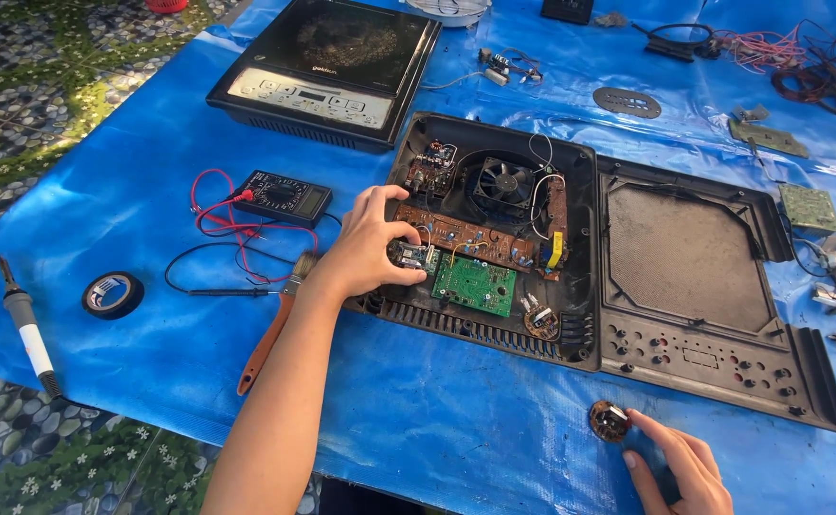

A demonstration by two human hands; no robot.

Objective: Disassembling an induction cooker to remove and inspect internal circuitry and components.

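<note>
Fingers of the left hand (pixel 372 243) curl around a small round component (pixel 407 254) at nine o'clock inside the opened cooker base (pixel 494 324), beside the green circuit board (pixel 476 283). At five o'clock, the right hand (pixel 680 467) rests on the blue tarp (pixel 456 429), fingertips touching a round brown coil part (pixel 609 421).

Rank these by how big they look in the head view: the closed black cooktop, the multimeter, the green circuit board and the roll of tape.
1. Closed black cooktop
2. Multimeter
3. Green circuit board, close to the multimeter, so unsure
4. Roll of tape
</note>
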